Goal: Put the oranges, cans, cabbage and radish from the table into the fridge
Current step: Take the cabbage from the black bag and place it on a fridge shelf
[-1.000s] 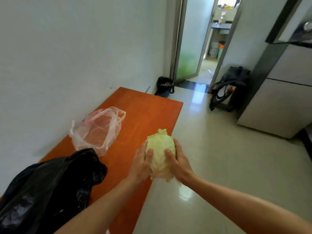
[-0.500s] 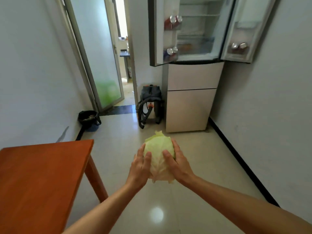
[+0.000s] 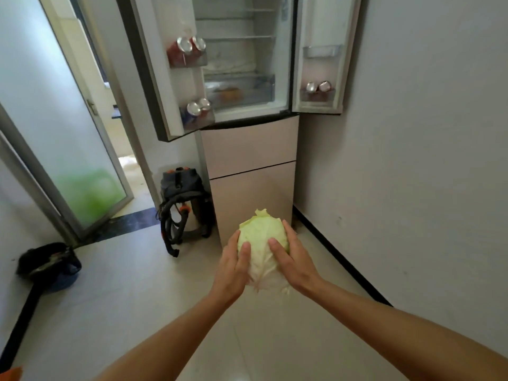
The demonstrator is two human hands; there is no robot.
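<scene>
A pale green cabbage (image 3: 261, 240) is held in front of me at mid-height, my left hand (image 3: 233, 268) gripping its left side and my right hand (image 3: 292, 259) its right side. Ahead stands the fridge (image 3: 250, 149) with both upper doors swung open. Cans sit in the left door's upper shelf (image 3: 189, 48) and lower shelf (image 3: 198, 108), and two more cans (image 3: 317, 87) in the right door. Something orange (image 3: 229, 94) shows dimly inside the clear drawer; a whitish bag lies on the shelf above it.
A dark backpack with hoses (image 3: 182, 204) leans against the fridge's left side. A black bin (image 3: 49, 264) stands at the left wall. A glass door (image 3: 68, 149) is open on the left. The right wall (image 3: 412, 160) runs close beside the fridge.
I have turned away from the orange table toward the fridge and moved closer; the table has slipped out of view except a corner. Both hands still hold the cabbage.
</scene>
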